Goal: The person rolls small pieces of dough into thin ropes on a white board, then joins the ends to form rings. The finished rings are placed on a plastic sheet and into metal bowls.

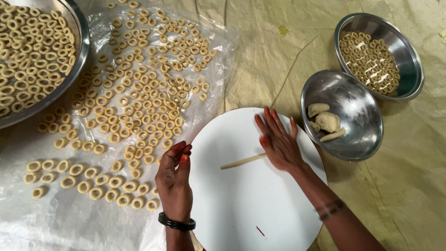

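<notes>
My right hand (pixel 278 139) lies flat, fingers together, on a thin rope of pale dough (pixel 240 161) that stretches left across a round white board (pixel 241 204). My left hand (pixel 174 179) hovers at the board's left edge, fingers curled and loosely bunched, holding nothing that I can see. It wears a black bangle at the wrist. Many small dough rings (pixel 139 102) lie spread on a clear plastic sheet (pixel 65 223) just left of that hand.
A steel bowl (pixel 346 90) with several lumps of dough (pixel 327 122) sits right of the board. Behind it, a second steel bowl (pixel 409 56) holds dough rings. A large steel basin (pixel 81 51) full of rings fills the top left. Tan cloth covers the floor.
</notes>
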